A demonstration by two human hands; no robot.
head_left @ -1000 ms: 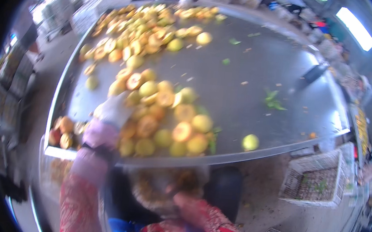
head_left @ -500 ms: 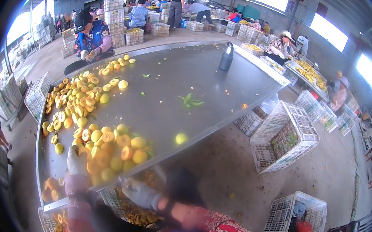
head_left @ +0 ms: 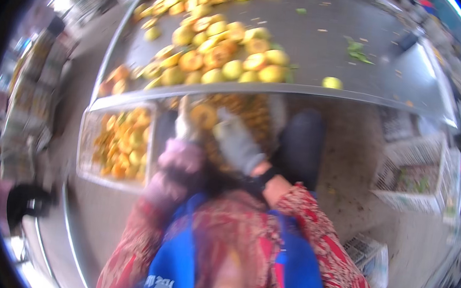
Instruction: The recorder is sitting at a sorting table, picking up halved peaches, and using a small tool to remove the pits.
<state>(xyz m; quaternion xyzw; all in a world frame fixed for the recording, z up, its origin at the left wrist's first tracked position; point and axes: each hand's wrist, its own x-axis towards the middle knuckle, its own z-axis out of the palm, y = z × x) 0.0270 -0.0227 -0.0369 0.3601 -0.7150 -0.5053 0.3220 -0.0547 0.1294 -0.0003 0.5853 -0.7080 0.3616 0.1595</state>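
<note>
My left hand (head_left: 186, 125), in a pale glove, is just below the near edge of the metal table (head_left: 326, 48). It holds a round yellow stone fruit (head_left: 204, 117) with an orange centre. Close to the fruit's right side is my right hand (head_left: 237, 139), gloved too, its fingers curled together. Blur hides what they hold, if anything. Beneath both hands lies a mass of yellow-orange fruit pieces (head_left: 252, 113), partly covered by my arms. On the table, along its near edge, a pile of whole and halved yellow fruit (head_left: 216, 58) spreads toward the far left.
A white plastic crate (head_left: 83, 150) full of cut fruit stands left of me, below the table edge. One whole fruit (head_left: 332, 82) and some green leaves (head_left: 358, 50) lie farther right on the table. Another white crate (head_left: 409, 198) is on the floor at right.
My view has tilted down toward my lap. My left hand has come from the fruit pile on the table to below its edge, bringing a fruit close to my right hand.
</note>
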